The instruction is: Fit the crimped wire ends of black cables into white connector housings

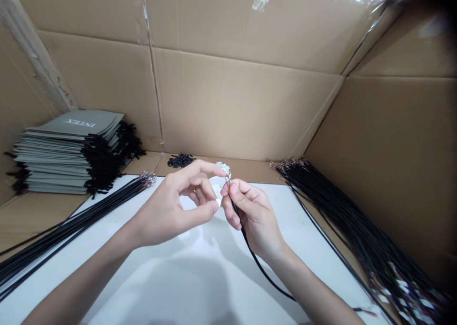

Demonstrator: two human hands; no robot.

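Observation:
My right hand (252, 216) pinches a thin black cable (260, 270) near its stripped end, and the cable trails down past my wrist to the lower right. My left hand (176, 206) holds a small white round part (222, 168) between thumb and forefinger, right against the cable's tip. Both hands meet above a white sheet (200, 277) on the work surface.
One bundle of black cables (74, 220) lies at the left, and a bigger bundle (357, 229) runs along the right. A stack of grey folded pouches (67, 151) sits at the back left. A small heap of black pieces (181, 160) is behind. Cardboard walls (232, 77) enclose the area.

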